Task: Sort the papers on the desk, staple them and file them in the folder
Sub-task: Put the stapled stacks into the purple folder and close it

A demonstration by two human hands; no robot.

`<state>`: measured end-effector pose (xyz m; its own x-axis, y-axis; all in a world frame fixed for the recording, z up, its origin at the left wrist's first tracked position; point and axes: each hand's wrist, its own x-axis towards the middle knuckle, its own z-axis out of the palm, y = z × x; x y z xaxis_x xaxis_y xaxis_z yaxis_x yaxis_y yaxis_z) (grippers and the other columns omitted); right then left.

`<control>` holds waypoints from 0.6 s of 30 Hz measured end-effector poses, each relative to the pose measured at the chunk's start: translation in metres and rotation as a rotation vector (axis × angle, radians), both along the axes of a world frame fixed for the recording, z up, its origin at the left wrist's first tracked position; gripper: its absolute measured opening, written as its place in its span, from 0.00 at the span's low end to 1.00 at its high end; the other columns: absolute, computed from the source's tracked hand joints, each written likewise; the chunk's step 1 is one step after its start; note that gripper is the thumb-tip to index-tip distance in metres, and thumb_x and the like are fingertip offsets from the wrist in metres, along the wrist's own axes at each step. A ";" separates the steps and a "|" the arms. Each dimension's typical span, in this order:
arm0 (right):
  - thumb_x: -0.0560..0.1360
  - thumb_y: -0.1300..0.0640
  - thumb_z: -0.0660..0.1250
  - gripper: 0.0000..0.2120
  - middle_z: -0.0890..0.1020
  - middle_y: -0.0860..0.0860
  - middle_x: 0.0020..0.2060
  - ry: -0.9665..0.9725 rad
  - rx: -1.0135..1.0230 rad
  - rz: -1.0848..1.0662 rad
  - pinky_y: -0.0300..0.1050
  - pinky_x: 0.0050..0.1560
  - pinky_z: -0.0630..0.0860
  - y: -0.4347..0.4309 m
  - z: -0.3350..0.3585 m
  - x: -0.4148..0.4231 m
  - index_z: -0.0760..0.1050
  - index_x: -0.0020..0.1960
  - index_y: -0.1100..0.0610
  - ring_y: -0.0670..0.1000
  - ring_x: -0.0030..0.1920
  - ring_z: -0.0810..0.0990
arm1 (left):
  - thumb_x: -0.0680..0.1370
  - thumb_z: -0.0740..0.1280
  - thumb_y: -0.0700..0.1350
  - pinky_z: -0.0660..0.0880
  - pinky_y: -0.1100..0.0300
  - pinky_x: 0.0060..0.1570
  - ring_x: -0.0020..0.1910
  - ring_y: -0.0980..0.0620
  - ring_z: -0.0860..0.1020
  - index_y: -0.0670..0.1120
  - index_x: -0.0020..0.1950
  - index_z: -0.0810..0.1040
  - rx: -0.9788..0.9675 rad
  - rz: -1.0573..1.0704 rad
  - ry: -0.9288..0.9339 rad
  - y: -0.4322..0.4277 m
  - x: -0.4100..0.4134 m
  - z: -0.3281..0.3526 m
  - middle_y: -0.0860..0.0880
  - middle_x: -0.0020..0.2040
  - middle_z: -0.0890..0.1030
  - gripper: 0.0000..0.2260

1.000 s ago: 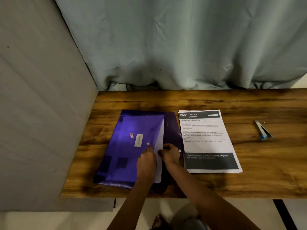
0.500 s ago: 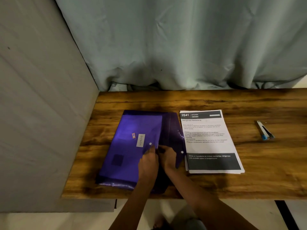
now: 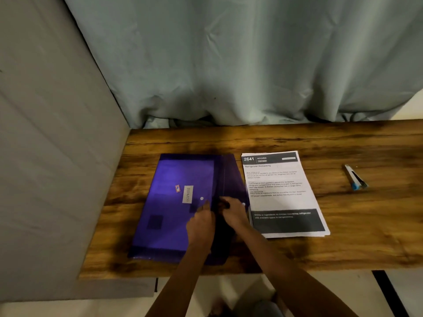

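A purple plastic folder (image 3: 174, 202) lies on the left part of the wooden desk (image 3: 343, 236), with its darker flap (image 3: 231, 177) folded out to the right. My left hand (image 3: 201, 223) rests on the folder's front, fingertips at the opening edge below a white snap button. My right hand (image 3: 232, 212) is just right of it, fingers curled on the inner edge of the flap. A stack of printed papers (image 3: 281, 193) headed "2641 Kitchen" lies right of the folder, touched by neither hand. A small stapler (image 3: 354, 180) with a blue tip lies far right.
A grey panel (image 3: 57, 156) walls off the desk's left side. A pale curtain (image 3: 229, 65) hangs behind the desk's far edge. The near desk edge runs just below the folder, with floor beneath it.
The white sheet that showed at the folder's opening one second ago is no longer visible. Both hands have stayed at the opening, shifting only slightly.
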<state>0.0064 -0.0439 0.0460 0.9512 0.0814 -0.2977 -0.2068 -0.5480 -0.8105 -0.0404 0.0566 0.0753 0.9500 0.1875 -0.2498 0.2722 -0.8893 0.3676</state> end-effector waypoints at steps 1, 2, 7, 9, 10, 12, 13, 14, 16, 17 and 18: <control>0.76 0.67 0.63 0.15 0.82 0.52 0.51 -0.026 0.008 -0.047 0.37 0.57 0.74 -0.007 0.002 0.000 0.77 0.60 0.58 0.50 0.53 0.80 | 0.83 0.55 0.48 0.72 0.58 0.57 0.61 0.48 0.75 0.46 0.71 0.63 0.005 -0.010 -0.013 0.000 0.000 -0.004 0.45 0.64 0.74 0.17; 0.75 0.68 0.64 0.15 0.82 0.51 0.49 -0.058 0.050 -0.101 0.38 0.56 0.76 -0.014 0.005 0.000 0.78 0.60 0.58 0.50 0.52 0.81 | 0.83 0.55 0.47 0.72 0.59 0.57 0.62 0.49 0.74 0.46 0.71 0.64 -0.003 -0.013 -0.027 0.000 0.000 -0.008 0.46 0.64 0.74 0.16; 0.76 0.65 0.66 0.09 0.81 0.53 0.51 -0.317 0.075 -0.316 0.36 0.51 0.75 -0.068 0.016 0.003 0.78 0.56 0.60 0.50 0.52 0.79 | 0.83 0.53 0.51 0.64 0.54 0.69 0.71 0.46 0.64 0.45 0.73 0.63 -0.087 -0.032 -0.037 -0.004 0.001 -0.033 0.45 0.72 0.67 0.20; 0.75 0.64 0.67 0.12 0.78 0.57 0.56 -0.364 -0.015 -0.408 0.41 0.54 0.76 -0.098 0.013 0.008 0.76 0.58 0.62 0.56 0.58 0.77 | 0.83 0.51 0.52 0.60 0.52 0.72 0.72 0.45 0.62 0.44 0.73 0.63 -0.127 0.003 -0.083 -0.009 0.000 -0.037 0.44 0.73 0.66 0.21; 0.75 0.63 0.67 0.14 0.76 0.59 0.59 -0.355 -0.090 -0.445 0.46 0.58 0.75 -0.114 0.011 0.010 0.75 0.61 0.62 0.58 0.60 0.75 | 0.83 0.50 0.53 0.58 0.51 0.73 0.73 0.44 0.60 0.43 0.73 0.63 -0.140 0.014 -0.101 -0.012 -0.001 -0.037 0.43 0.73 0.65 0.22; 0.76 0.56 0.66 0.20 0.72 0.61 0.64 -0.274 -0.282 -0.471 0.55 0.64 0.69 -0.144 0.006 0.016 0.70 0.66 0.62 0.61 0.66 0.69 | 0.82 0.51 0.55 0.55 0.48 0.74 0.75 0.42 0.56 0.43 0.74 0.61 -0.173 0.036 -0.107 -0.016 -0.001 -0.039 0.41 0.75 0.60 0.24; 0.76 0.52 0.65 0.24 0.70 0.61 0.66 -0.215 -0.378 -0.469 0.56 0.66 0.66 -0.159 0.004 0.018 0.67 0.69 0.62 0.62 0.68 0.66 | 0.82 0.51 0.56 0.53 0.47 0.74 0.75 0.42 0.54 0.42 0.75 0.59 -0.181 0.039 -0.102 -0.018 0.000 -0.041 0.41 0.76 0.58 0.26; 0.76 0.49 0.66 0.29 0.67 0.61 0.68 -0.149 -0.464 -0.466 0.56 0.68 0.63 -0.171 0.001 0.020 0.63 0.71 0.62 0.62 0.69 0.63 | 0.81 0.51 0.57 0.51 0.46 0.75 0.76 0.42 0.52 0.42 0.76 0.58 -0.174 0.037 -0.092 -0.019 0.001 -0.043 0.41 0.77 0.55 0.27; 0.73 0.44 0.68 0.38 0.62 0.62 0.71 -0.005 -0.531 -0.472 0.58 0.70 0.59 -0.188 -0.001 0.023 0.56 0.73 0.62 0.63 0.71 0.60 | 0.81 0.51 0.59 0.46 0.46 0.75 0.77 0.42 0.49 0.42 0.77 0.54 -0.132 0.023 -0.072 -0.023 0.002 -0.047 0.42 0.78 0.51 0.30; 0.72 0.43 0.69 0.40 0.61 0.62 0.71 0.050 -0.532 -0.471 0.58 0.70 0.59 -0.193 -0.002 0.024 0.55 0.73 0.62 0.64 0.71 0.59 | 0.80 0.52 0.60 0.44 0.47 0.74 0.77 0.42 0.48 0.42 0.78 0.52 -0.110 0.019 -0.068 -0.024 0.002 -0.049 0.42 0.78 0.49 0.32; 0.71 0.42 0.70 0.42 0.61 0.63 0.71 0.092 -0.534 -0.465 0.59 0.70 0.59 -0.197 -0.003 0.024 0.54 0.73 0.62 0.64 0.71 0.59 | 0.80 0.52 0.62 0.42 0.47 0.74 0.77 0.42 0.47 0.41 0.78 0.50 -0.091 0.016 -0.068 -0.026 0.002 -0.051 0.43 0.79 0.47 0.34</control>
<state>0.0306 -0.2404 0.0428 0.8208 -0.5063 -0.2644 -0.5704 -0.7033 -0.4242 -0.0384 0.0308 0.0242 0.9625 0.1817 -0.2014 0.2573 -0.8470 0.4652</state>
